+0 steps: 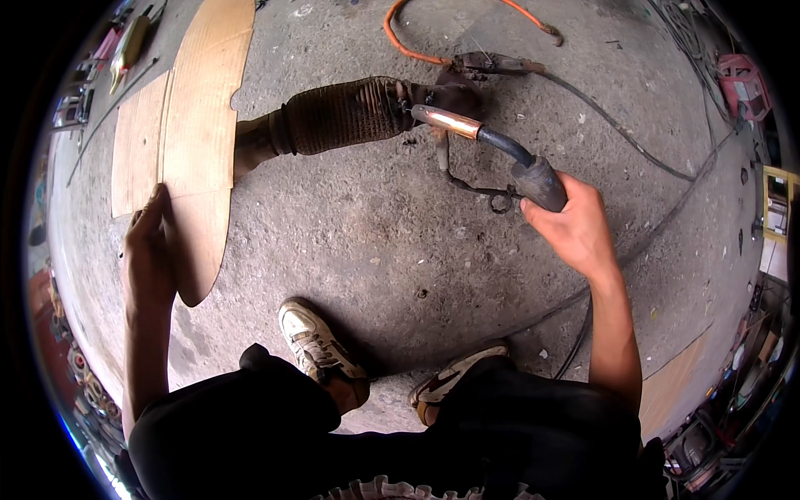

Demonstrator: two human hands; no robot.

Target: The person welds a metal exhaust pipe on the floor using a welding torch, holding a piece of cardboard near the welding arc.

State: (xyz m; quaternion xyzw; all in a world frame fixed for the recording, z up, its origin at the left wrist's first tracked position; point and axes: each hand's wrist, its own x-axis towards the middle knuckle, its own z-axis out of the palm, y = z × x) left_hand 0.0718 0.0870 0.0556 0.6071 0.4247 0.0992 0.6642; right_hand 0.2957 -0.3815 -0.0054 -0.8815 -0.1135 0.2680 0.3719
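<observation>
My right hand [575, 225] is wrapped round the dark handle of a welding torch [517, 158]. The torch's copper nozzle [454, 122] points left, its tip at the right end of a rusty exhaust flex pipe [342, 115] that lies on the concrete floor. My left hand [150, 237] grips the lower part of a cut piece of brown cardboard [196, 150], thumb on its face. The cardboard stands up in front of the pipe's left end and hides it. A dark clamp [496, 63] sits at the pipe's far right end, with a cable running from it.
An orange cable [404, 43] curls across the floor behind the pipe. Black cables [650, 233] run down the right side towards my feet. A red-pink object [744, 87] stands at far right. Flat cardboard [675, 379] lies near my right arm. Clutter lines both edges.
</observation>
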